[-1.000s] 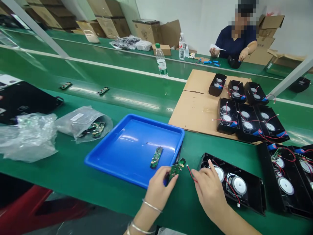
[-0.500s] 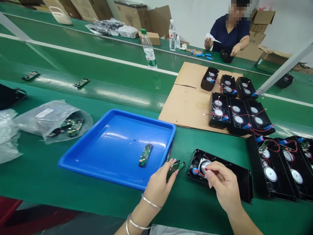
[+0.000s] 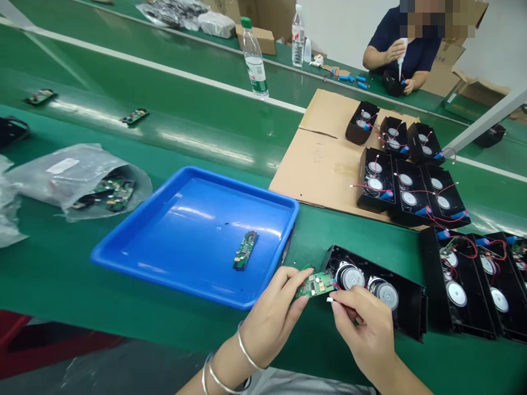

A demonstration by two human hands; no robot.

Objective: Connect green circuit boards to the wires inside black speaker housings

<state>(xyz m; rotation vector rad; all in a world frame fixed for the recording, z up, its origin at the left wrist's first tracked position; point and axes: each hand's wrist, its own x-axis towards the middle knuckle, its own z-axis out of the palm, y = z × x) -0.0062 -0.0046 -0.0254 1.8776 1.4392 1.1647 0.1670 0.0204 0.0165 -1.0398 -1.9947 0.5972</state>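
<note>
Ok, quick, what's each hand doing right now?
Left hand: closed on the green board, pinched at its left edge.
Right hand: fingertips pinched at the board's right edge by the wires; what it grips cannot be told.

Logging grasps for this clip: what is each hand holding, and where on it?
Left hand pinches the small green circuit board by its left edge; right hand fingers meet its right end; grip unclear.

both hands [image 3: 313, 312] hold a green circuit board [image 3: 315, 285] beside the blue tray [image 3: 135, 241].
</note>
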